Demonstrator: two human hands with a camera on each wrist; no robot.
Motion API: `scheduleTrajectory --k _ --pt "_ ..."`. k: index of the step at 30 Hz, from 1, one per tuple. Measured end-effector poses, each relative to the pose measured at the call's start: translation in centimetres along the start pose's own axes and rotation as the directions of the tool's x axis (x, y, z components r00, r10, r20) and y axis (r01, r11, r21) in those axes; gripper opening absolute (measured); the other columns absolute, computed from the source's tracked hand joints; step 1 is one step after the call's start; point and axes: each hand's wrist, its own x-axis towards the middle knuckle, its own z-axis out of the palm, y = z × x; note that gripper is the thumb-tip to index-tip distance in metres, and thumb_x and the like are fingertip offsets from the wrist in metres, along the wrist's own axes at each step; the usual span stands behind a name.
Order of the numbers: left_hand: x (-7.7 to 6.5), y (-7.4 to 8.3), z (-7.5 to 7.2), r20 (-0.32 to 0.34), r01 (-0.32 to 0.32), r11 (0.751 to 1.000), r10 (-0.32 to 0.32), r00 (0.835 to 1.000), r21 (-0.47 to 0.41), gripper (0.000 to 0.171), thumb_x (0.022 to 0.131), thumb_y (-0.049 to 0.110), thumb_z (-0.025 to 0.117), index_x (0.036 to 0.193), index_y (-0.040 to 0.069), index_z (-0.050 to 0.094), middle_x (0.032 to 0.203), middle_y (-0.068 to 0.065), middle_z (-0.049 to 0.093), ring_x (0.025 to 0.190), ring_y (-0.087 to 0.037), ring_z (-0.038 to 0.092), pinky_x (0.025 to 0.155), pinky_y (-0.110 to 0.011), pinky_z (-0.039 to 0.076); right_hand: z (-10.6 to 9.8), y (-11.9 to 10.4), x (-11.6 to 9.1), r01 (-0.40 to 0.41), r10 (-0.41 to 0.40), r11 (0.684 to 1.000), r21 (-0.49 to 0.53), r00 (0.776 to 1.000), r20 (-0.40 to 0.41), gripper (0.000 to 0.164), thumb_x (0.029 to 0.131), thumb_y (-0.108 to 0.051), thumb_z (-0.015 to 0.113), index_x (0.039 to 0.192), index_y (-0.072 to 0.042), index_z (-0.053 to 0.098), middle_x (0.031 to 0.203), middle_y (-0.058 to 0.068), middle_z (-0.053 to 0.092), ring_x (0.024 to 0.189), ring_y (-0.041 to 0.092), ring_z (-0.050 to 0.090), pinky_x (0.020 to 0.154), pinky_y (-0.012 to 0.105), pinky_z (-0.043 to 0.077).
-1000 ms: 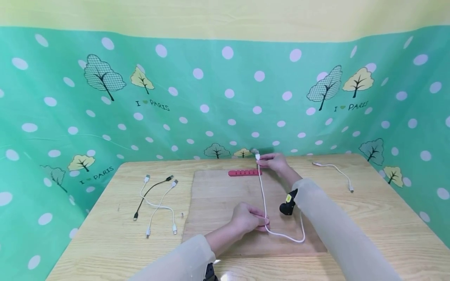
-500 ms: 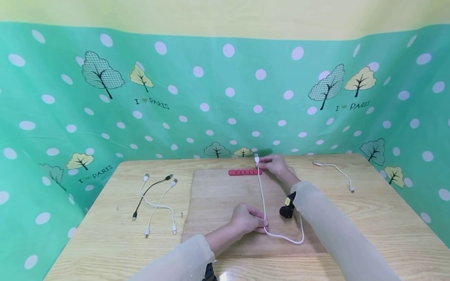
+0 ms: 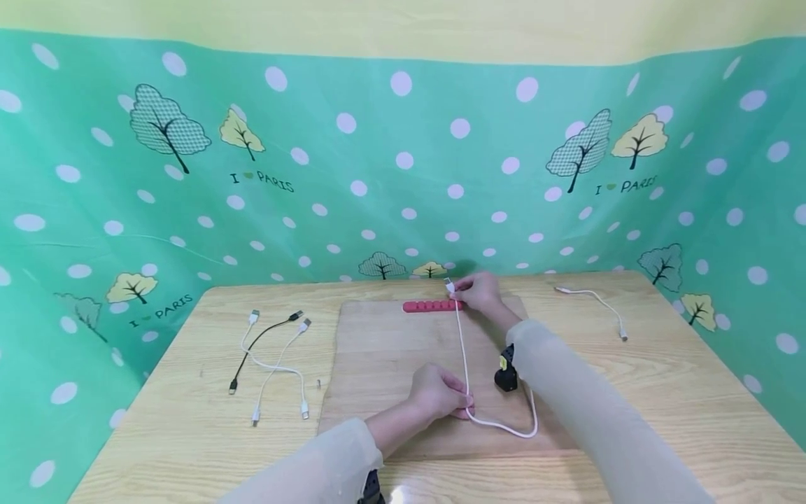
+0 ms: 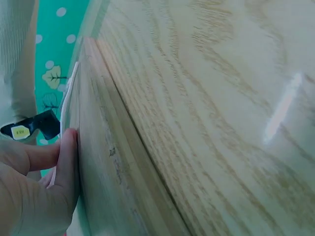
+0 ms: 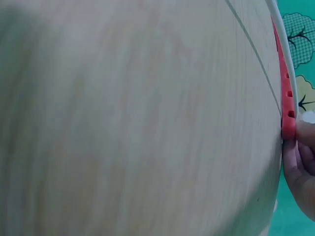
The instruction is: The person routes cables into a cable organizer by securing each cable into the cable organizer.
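Note:
A white USB cable (image 3: pixel 462 343) runs down the wooden board (image 3: pixel 384 350) between both hands. Near its USB plug, my right hand (image 3: pixel 480 290) pinches it at the right end of a red slotted cable holder (image 3: pixel 428 306). In the right wrist view, the fingers are right at the end of the red cable holder (image 5: pixel 287 93), and the cable passes along its slots. Lower on the board, my left hand (image 3: pixel 436 393) pinches the cable between thumb and fingers. Beyond that hand the cable loops right and passes under the right forearm.
Left of the board lie two white cables (image 3: pixel 277 365) (image 3: pixel 271 378), crossing each other, and a black cable (image 3: pixel 255 343). Another short white cable (image 3: pixel 598 299) lies at the back right. A dotted green curtain (image 3: pixel 403 175) stands behind the table (image 3: pixel 680 392).
The right hand has brought the plug end slightly down and left, over the right end of the red holder. The left hand keeps its pinch. The whole view has shifted a little.

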Motion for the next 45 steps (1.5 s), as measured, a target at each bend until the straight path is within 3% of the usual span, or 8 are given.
scheduleTrajectory --k 7,12,21,24,26,29,32,45 --pt "0.3 0.3 -0.7 0.020 0.050 0.999 -0.050 0.999 0.001 0.011 0.077 -0.013 0.072 0.088 -0.013 0.070 0.079 -0.026 0.073 0.068 -0.030 0.076 0.059 -0.026 0.063 0.6 -1.4 0.0 -0.008 0.006 1.000 -0.018 0.998 -0.070 0.025 0.074 -0.009 0.083 0.098 -0.005 0.076 0.102 0.015 0.075 0.084 0.021 0.066 0.059 0.016 0.054" --pt "0.7 0.1 -0.7 0.054 0.102 0.995 -0.101 0.993 -0.007 0.010 0.079 -0.013 0.071 0.088 -0.012 0.069 0.080 -0.026 0.073 0.070 -0.030 0.076 0.061 -0.026 0.063 0.8 -1.0 -0.1 -0.008 0.006 1.000 -0.023 0.996 -0.087 0.024 0.074 -0.009 0.083 0.097 -0.005 0.077 0.100 0.015 0.076 0.087 0.022 0.068 0.062 0.017 0.055" --pt "1.0 0.1 -0.4 0.098 0.141 0.989 -0.144 0.985 0.044 0.007 0.080 -0.011 0.071 0.087 -0.010 0.071 0.083 -0.025 0.075 0.073 -0.028 0.076 0.062 -0.025 0.063 -0.4 -0.4 0.1 -0.150 0.148 0.984 0.098 0.988 0.035 0.033 0.076 -0.009 0.081 0.107 -0.004 0.073 0.115 0.017 0.070 0.093 0.021 0.063 0.066 0.016 0.053" --pt "0.9 0.4 -0.6 0.115 0.165 0.985 -0.169 0.979 0.046 0.007 0.080 -0.012 0.070 0.087 -0.011 0.070 0.083 -0.025 0.075 0.074 -0.030 0.076 0.063 -0.027 0.063 -0.7 -0.8 0.0 -0.181 0.177 0.977 0.109 0.983 0.049 0.035 0.076 -0.009 0.082 0.109 -0.004 0.072 0.119 0.017 0.070 0.098 0.023 0.066 0.075 0.020 0.057" --pt "0.8 0.5 -0.6 0.128 0.182 0.982 -0.187 0.974 0.051 0.007 0.080 -0.013 0.069 0.086 -0.011 0.070 0.083 -0.025 0.074 0.073 -0.030 0.076 0.063 -0.027 0.064 -0.8 -0.9 -0.2 -0.181 0.176 0.977 0.110 0.983 0.052 0.037 0.076 -0.011 0.082 0.111 -0.004 0.072 0.121 0.017 0.070 0.107 0.027 0.066 0.088 0.027 0.058" --pt "0.5 0.5 -0.5 0.130 0.192 0.980 -0.198 0.971 0.062 0.007 0.078 -0.014 0.069 0.085 -0.011 0.070 0.080 -0.024 0.074 0.073 -0.030 0.076 0.062 -0.027 0.063 -1.0 -0.7 -0.3 -0.174 0.167 0.977 0.120 0.984 0.062 0.040 0.077 -0.012 0.082 0.114 -0.004 0.070 0.124 0.018 0.068 0.118 0.031 0.063 0.106 0.035 0.052" --pt "0.3 0.4 -0.3 0.135 0.193 0.980 -0.199 0.971 0.057 0.008 0.078 -0.015 0.068 0.085 -0.011 0.070 0.080 -0.024 0.074 0.073 -0.031 0.076 0.062 -0.027 0.063 -1.0 -0.5 -0.2 -0.176 0.167 0.976 0.132 0.983 0.075 0.042 0.077 -0.013 0.082 0.117 -0.006 0.070 0.127 0.017 0.067 0.123 0.031 0.060 0.111 0.037 0.048" --pt "-0.4 0.2 0.3 0.100 0.133 0.990 -0.136 0.986 0.034 0.006 0.080 -0.009 0.070 0.086 -0.010 0.072 0.079 -0.025 0.074 0.067 -0.026 0.076 0.060 -0.025 0.063 -0.5 -0.4 -0.1 -0.195 0.191 0.967 0.164 0.981 0.044 0.042 0.076 -0.011 0.082 0.117 -0.009 0.071 0.130 0.016 0.066 0.124 0.031 0.060 0.105 0.035 0.053"
